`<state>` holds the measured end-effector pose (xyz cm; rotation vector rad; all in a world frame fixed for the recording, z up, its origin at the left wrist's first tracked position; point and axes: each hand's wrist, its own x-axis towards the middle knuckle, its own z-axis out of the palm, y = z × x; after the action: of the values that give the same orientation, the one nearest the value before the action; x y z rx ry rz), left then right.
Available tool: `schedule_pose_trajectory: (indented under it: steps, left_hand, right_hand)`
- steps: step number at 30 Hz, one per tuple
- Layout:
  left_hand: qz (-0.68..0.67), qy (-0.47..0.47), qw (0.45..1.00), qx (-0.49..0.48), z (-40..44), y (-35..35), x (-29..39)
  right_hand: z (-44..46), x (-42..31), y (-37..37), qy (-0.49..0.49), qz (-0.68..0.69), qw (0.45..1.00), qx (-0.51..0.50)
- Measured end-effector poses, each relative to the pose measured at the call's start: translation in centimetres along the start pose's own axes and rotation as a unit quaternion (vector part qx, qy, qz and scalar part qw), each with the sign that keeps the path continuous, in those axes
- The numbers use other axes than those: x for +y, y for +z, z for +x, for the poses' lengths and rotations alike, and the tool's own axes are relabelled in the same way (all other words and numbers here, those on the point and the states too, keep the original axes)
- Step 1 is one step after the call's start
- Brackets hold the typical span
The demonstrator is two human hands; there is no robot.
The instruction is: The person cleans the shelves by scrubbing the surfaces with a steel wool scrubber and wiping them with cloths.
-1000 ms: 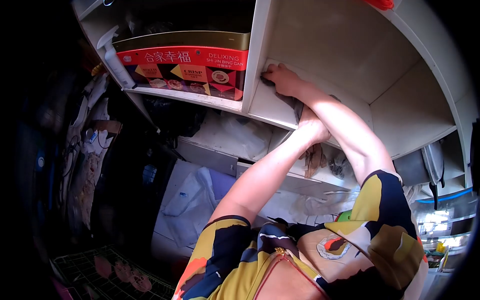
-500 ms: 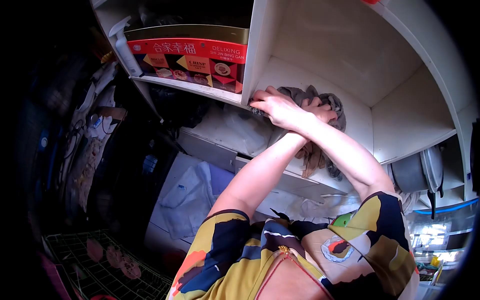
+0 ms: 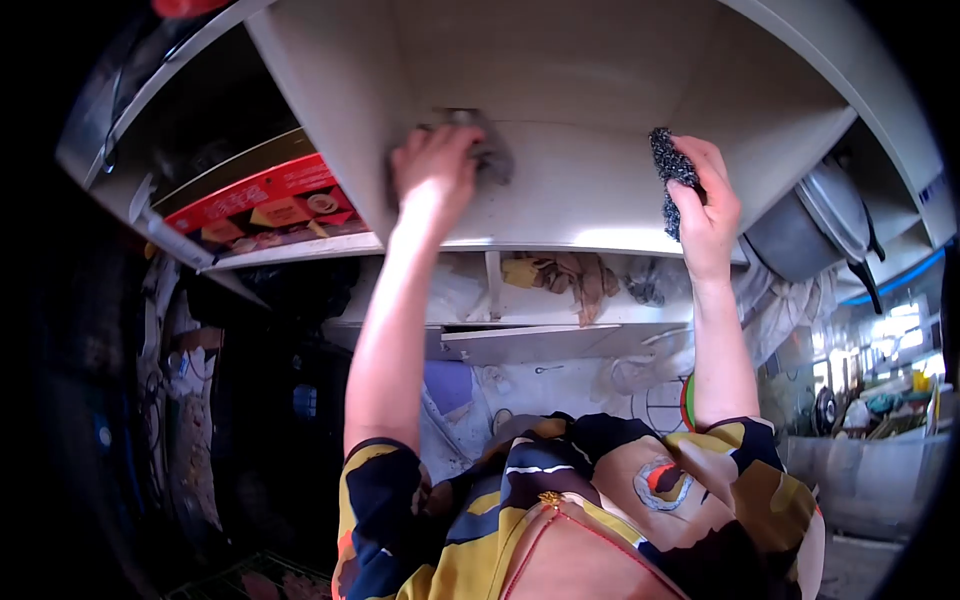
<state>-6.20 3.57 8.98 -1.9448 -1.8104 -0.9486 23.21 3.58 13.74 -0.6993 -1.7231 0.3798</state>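
In the head view, my left hand (image 3: 435, 170) presses down on a grey cloth (image 3: 492, 150), fingers curled over it, at the left side of the white shelf compartment (image 3: 580, 180). The hand and cloth are blurred. My right hand (image 3: 708, 205) grips a dark, speckled scouring pad (image 3: 670, 180) between thumb and fingers, above the right part of the shelf. My arms are apart and uncrossed.
A red biscuit box (image 3: 270, 205) and a white spray bottle (image 3: 160, 225) stand in the left compartment. Brown cloths (image 3: 580, 280) lie on the shelf below. A grey pot (image 3: 795, 235) is at the right, near a plastic bin (image 3: 860, 475).
My arms have uncrossed. My left hand has moved left with the grey cloth, and my right hand has moved right with the scouring pad. The view has turned.
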Motion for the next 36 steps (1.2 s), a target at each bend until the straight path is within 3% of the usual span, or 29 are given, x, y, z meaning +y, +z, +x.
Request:
schedule_pose_trajectory:
  steps: [2,4,7,10,16,20,22,24,28,31,34,36]
  left_hand:
    - [0.011,0.002,0.999,-0.037,-1.5,0.6,-3.0]
    - [0.114,0.027,0.982,-0.146,-4.3,2.9,-3.7]
    - [0.029,-0.082,0.979,-0.182,-2.8,2.7,-2.2]
    - [-0.016,-0.097,0.975,-0.198,-1.6,4.4,-0.4]
    - [-0.117,0.008,0.969,-0.219,2.6,11.8,10.5]
    - [-0.152,0.018,0.970,-0.189,6.5,16.5,16.4]
    - [-0.145,0.003,0.947,-0.285,7.6,16.2,19.9]
    - [-0.124,0.094,0.960,-0.235,6.1,16.8,22.2]
    - [-0.200,0.181,0.937,-0.223,0.8,12.4,22.5]
    - [-0.157,0.258,0.926,-0.227,-1.4,10.0,23.0]
    - [-0.219,0.250,0.904,-0.268,-0.1,9.9,21.0]
    - [-0.174,0.185,0.931,-0.262,1.3,11.0,18.8]
  right_hand:
    - [-2.0,0.8,-3.7,0.015,-0.021,0.999,0.039]
    - [-4.2,1.6,-7.0,0.048,-0.042,0.996,0.061]
    - [-6.9,1.8,-10.1,0.092,-0.065,0.989,0.097]
    - [-9.0,2.8,-12.6,0.118,-0.074,0.984,0.108]
    - [-10.3,3.4,-15.8,0.112,-0.090,0.986,0.087]
    - [-11.6,3.1,-17.5,0.132,-0.091,0.984,0.082]
    - [-12.4,3.2,-18.4,0.159,-0.109,0.977,0.091]
    - [-13.0,3.4,-19.5,0.167,-0.108,0.976,0.088]
    - [-13.4,4.2,-20.3,0.182,-0.097,0.973,0.102]
    - [-12.4,3.9,-18.8,0.173,-0.093,0.979,0.057]
    - [-11.1,4.2,-17.4,0.123,-0.091,0.988,0.020]
    - [-10.6,3.7,-17.1,0.126,-0.089,0.988,0.010]
